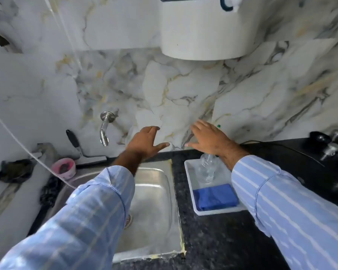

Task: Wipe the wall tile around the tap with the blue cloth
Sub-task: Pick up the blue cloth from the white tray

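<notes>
1. Both hands are empty with fingers spread: the left hand (144, 142) over the sink (154, 191), the right hand (208, 138) above the clear bottle (206, 168).
2. The blue cloth (215, 196) lies folded in the white tray (189, 172) on the counter (213, 240), well right of the tap (105, 126).
3. It looks soft and light; pinch its top fold.

Dark speckled table (207, 236) running along foot of marble wall. Steel sink (154, 207) sitting sunk into it at left. White tray (189, 178) lying just right of sink, carrying folded blue cloth (215, 196) at near end and clear plastic bottle (206, 168) at far end. Black cable (281, 148) trailing across table by wall. Pink tub (63, 168) and squeegee (86, 156) resting left of sink.
</notes>
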The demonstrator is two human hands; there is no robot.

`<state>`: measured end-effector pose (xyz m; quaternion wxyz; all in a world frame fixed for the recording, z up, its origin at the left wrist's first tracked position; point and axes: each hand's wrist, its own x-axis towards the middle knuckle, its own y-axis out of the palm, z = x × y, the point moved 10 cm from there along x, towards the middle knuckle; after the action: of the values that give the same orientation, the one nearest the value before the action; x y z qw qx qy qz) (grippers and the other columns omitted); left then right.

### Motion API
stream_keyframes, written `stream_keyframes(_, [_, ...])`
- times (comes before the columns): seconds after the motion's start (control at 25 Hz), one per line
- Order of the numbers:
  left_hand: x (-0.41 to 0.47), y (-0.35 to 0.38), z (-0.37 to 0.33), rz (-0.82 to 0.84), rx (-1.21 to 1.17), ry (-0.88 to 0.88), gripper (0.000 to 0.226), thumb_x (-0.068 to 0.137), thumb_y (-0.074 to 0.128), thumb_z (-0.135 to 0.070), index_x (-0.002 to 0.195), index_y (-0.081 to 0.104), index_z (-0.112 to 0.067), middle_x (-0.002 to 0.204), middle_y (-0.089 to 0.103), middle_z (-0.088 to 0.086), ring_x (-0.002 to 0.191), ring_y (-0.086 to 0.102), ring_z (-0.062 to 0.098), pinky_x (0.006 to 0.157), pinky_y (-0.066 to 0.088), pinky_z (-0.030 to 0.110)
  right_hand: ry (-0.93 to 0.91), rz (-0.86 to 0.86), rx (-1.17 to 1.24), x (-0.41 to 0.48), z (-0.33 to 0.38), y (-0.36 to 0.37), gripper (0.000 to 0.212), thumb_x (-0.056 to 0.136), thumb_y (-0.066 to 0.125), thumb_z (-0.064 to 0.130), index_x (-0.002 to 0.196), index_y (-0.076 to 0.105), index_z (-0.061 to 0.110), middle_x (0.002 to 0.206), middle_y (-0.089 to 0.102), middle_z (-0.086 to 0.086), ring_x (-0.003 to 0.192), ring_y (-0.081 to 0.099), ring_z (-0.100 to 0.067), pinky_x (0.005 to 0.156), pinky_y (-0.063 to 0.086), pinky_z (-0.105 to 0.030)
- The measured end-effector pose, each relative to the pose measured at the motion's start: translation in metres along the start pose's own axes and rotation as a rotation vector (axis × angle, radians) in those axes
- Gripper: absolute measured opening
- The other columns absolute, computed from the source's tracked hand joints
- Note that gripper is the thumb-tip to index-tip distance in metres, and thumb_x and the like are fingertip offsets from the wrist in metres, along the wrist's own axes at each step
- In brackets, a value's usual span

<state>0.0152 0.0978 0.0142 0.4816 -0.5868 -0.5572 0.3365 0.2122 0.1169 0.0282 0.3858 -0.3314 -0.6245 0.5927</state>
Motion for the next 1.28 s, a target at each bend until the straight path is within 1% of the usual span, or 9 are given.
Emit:
stream_keyframes(0.12, [0.005, 0.079, -0.023, 0.143, -0.052, 0.018, 0.083, 0.093, 0.067, -0.065, 0.154, 0.044, -0.012, 0.156, 0.050, 0.013, 0.144, 0.045, 0.032, 0.116, 0.042, 0.041, 0.037, 0.110, -0.045, -0.023, -0.034, 0.057, 0.076, 0.089, 0.050, 0.063, 0.142, 0.044, 0.010, 0.150, 0.043, -0.009, 0.149, 0.021, -0.027, 0.122, 0.017, -0.039])
stream_keyframes(0.24, [0.000, 0.163, -0.049, 0.299, -0.078, 0.007, 0.085, 0.094, 0.068, -0.063, 0.157, 0.041, -0.013, 0.160, 0.046, 0.013, 0.148, 0.042, 0.030, 0.119, 0.040, 0.041, -0.061, 0.011, -0.198, -0.043, -0.040, 0.089, 0.045, 0.096, 0.044, 0.044, 0.123, 0.062, 0.014, 0.137, 0.057, -0.005, 0.152, 0.017, -0.026, 0.124, 0.006, -0.043])
stream_keyframes(0.4, [-0.004, 0.248, -0.078, 0.407, -0.106, 0.020, 0.081, 0.097, 0.067, -0.057, 0.158, 0.040, -0.012, 0.160, 0.046, 0.015, 0.147, 0.043, 0.032, 0.121, 0.041, 0.043, -0.255, -0.224, -0.263, -0.051, -0.027, 0.105, 0.036, 0.100, 0.034, 0.012, 0.114, 0.068, 0.007, 0.137, 0.060, -0.012, 0.149, 0.030, -0.029, 0.121, 0.021, -0.048])
stream_keyframes(0.52, [-0.008, 0.291, -0.093, 0.466, -0.099, 0.062, 0.068, 0.099, 0.068, -0.045, 0.155, 0.045, -0.014, 0.152, 0.054, 0.015, 0.142, 0.048, 0.032, 0.117, 0.043, 0.041, -0.385, -0.095, -0.183, -0.068, -0.026, 0.159, 0.030, 0.096, 0.043, 0.011, 0.116, 0.065, 0.008, 0.132, 0.062, -0.012, 0.141, 0.041, -0.031, 0.116, 0.033, -0.044])
stream_keyframes(0.68, [-0.006, 0.329, -0.093, 0.481, 0.108, 0.115, 0.049, 0.102, 0.060, -0.036, 0.145, 0.057, -0.013, 0.146, 0.061, 0.008, 0.142, 0.046, 0.028, 0.120, 0.031, 0.035, -0.023, 0.304, 0.046, -0.085, -0.087, 0.252, 0.026, 0.090, 0.055, 0.015, 0.116, 0.061, 0.014, 0.118, 0.062, -0.006, 0.108, 0.062, -0.028, 0.088, 0.054, -0.040])
stream_keyframes(0.8, [-0.007, 0.355, -0.090, 0.527, 0.277, 0.128, 0.046, 0.107, 0.051, -0.040, 0.146, 0.056, -0.015, 0.149, 0.060, 0.005, 0.151, 0.037, 0.028, 0.131, 0.015, 0.041, 0.183, 0.447, 0.115, -0.092, -0.125, 0.296, 0.044, 0.091, 0.060, 0.015, 0.134, 0.051, 0.013, 0.137, 0.052, -0.008, 0.121, 0.057, -0.029, 0.098, 0.051, -0.041])
stream_keyframes(0.92, [-0.006, 0.371, -0.093, 0.530, 0.392, 0.138, 0.040, 0.106, 0.055, -0.039, 0.138, 0.061, -0.016, 0.140, 0.065, 0.005, 0.146, 0.043, 0.029, 0.133, 0.010, 0.047, 0.209, 0.467, 0.121, -0.089, -0.135, 0.318, 0.041, 0.094, 0.056, 0.015, 0.135, 0.051, 0.012, 0.138, 0.051, -0.010, 0.124, 0.054, -0.030, 0.100, 0.049, -0.042])
stream_keyframes(1.04, [0.000, 0.369, -0.102, 0.499, 0.382, 0.123, 0.028, 0.102, 0.061, -0.027, 0.127, 0.067, -0.015, 0.126, 0.069, 0.006, 0.129, 0.053, 0.028, 0.130, 0.023, 0.042, 0.183, 0.427, 0.048, -0.083, -0.138, 0.313, 0.027, 0.093, 0.058, 0.018, 0.120, 0.061, 0.012, 0.121, 0.058, -0.011, 0.110, 0.059, -0.032, 0.089, 0.051, -0.042])
stream_keyframes(1.28, [0.003, 0.330, -0.111, 0.560, -0.030, -0.013, 0.027, 0.093, 0.062, -0.009, 0.117, 0.073, -0.007, 0.118, 0.067, 0.015, 0.113, 0.062, 0.034, 0.092, 0.054, 0.037, 0.220, 0.553, 0.085, -0.086, -0.144, 0.278, 0.028, 0.088, 0.059, 0.023, 0.113, 0.066, 0.011, 0.115, 0.064, -0.011, 0.100, 0.065, -0.033, 0.078, 0.051, -0.037])
